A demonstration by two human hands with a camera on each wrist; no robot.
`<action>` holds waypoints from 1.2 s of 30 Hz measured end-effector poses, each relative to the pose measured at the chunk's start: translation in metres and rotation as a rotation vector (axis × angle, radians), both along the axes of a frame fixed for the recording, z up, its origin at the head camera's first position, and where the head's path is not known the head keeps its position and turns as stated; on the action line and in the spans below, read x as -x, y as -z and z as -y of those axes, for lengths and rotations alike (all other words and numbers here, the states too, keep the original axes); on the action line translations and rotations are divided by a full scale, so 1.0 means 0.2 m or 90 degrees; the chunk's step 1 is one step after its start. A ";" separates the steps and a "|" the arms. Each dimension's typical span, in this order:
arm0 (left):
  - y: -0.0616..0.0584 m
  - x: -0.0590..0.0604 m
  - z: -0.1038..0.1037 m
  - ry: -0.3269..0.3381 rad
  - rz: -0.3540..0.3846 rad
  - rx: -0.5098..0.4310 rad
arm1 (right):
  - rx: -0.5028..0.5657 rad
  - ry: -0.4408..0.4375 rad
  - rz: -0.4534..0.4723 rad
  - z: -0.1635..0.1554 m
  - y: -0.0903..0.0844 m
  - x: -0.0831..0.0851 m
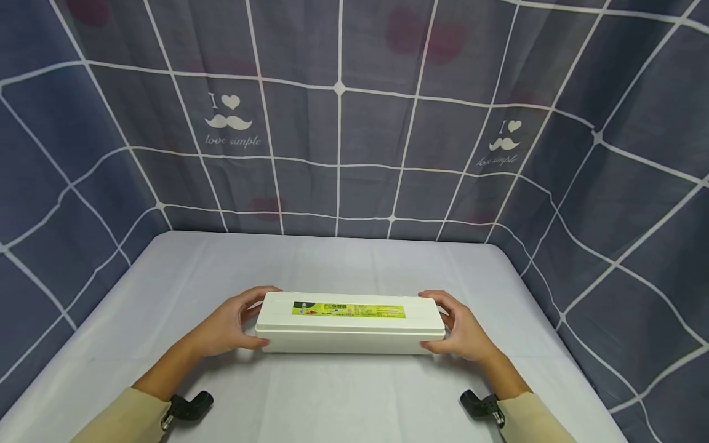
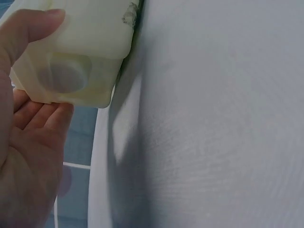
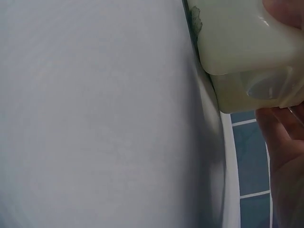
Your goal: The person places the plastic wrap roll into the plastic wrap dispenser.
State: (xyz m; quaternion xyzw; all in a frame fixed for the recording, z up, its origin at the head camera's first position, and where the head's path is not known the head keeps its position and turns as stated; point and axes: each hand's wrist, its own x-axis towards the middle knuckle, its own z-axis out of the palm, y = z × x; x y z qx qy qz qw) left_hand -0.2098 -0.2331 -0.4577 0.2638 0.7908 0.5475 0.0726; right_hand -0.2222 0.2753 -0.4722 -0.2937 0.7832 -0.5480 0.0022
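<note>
A long white cling film box [image 1: 354,340] with a yellow-green label [image 1: 349,309] on its lid lies crosswise at the middle of the table. My left hand [image 1: 229,321] grips its left end, thumb on the near side and fingers on the far side. At the opposite end, my right hand [image 1: 464,328] holds it the same way. The lid looks closed. In the left wrist view, the box's end wall [image 2: 107,78] shows a round shape. The right wrist view shows a similar round form in the other end wall [image 3: 232,90]. Whatever is inside stays hidden.
A white cloth covers the table [image 1: 332,264]. Dark grey-blue curtains [image 1: 310,123] with white grid lines hang behind it and along both sides. A black wrist device sits at the left sleeve [image 1: 124,418], and another at the right sleeve [image 1: 534,421].
</note>
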 end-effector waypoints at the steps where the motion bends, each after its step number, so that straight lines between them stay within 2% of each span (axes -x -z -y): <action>1: 0.00 0.00 0.00 0.000 -0.005 0.001 | -0.001 0.000 -0.003 0.00 0.00 0.00; 6: -0.01 -0.01 0.00 -0.003 -0.018 0.005 | -0.035 0.021 -0.047 0.00 0.00 0.02; 10: -0.02 -0.02 -0.01 -0.011 -0.007 0.012 | -0.063 0.041 -0.066 -0.02 0.00 0.01; 18: -0.03 -0.03 -0.01 0.012 -0.003 0.029 | -0.030 0.002 -0.031 -0.02 -0.01 0.01; 26: -0.03 -0.02 0.00 0.035 -0.002 0.024 | -0.028 -0.041 0.002 -0.04 -0.01 0.00; 36: -0.03 -0.02 0.00 0.041 0.018 0.005 | -0.034 -0.041 0.003 -0.03 -0.04 -0.01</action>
